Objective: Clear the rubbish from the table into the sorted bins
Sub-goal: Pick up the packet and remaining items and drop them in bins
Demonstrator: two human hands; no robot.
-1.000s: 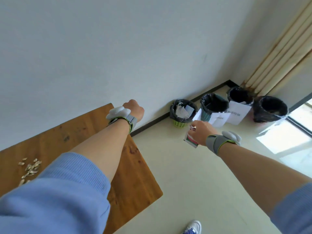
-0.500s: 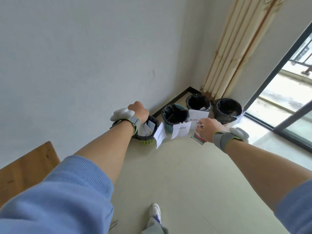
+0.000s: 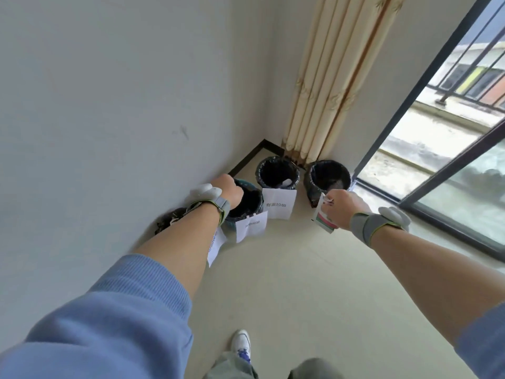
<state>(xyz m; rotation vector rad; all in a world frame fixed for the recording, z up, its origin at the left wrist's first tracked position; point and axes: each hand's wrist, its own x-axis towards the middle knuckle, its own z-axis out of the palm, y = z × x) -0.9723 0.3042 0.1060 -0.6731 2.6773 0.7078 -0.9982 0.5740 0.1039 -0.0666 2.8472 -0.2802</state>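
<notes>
Several small bins lined with black bags stand in a row along the wall, each with a white paper label. My left hand (image 3: 229, 191) is a closed fist above the second bin (image 3: 247, 205); what it holds, if anything, is hidden. My left forearm hides most of the nearest bin (image 3: 170, 220). In my right hand (image 3: 343, 209) I grip a small white carton with green and red print (image 3: 323, 218), in front of the far-right bin (image 3: 328, 177). The third bin (image 3: 277, 173) stands between them.
A cream curtain (image 3: 332, 83) hangs in the corner behind the bins. A dark-framed glass door (image 3: 426, 187) runs along the right. The floor is pale tile. My white shoe (image 3: 241, 343) shows at the bottom.
I have walked closer to the bins and the table has left the view. Both hands now reach over or near the bins, the right one still holding the carton.
</notes>
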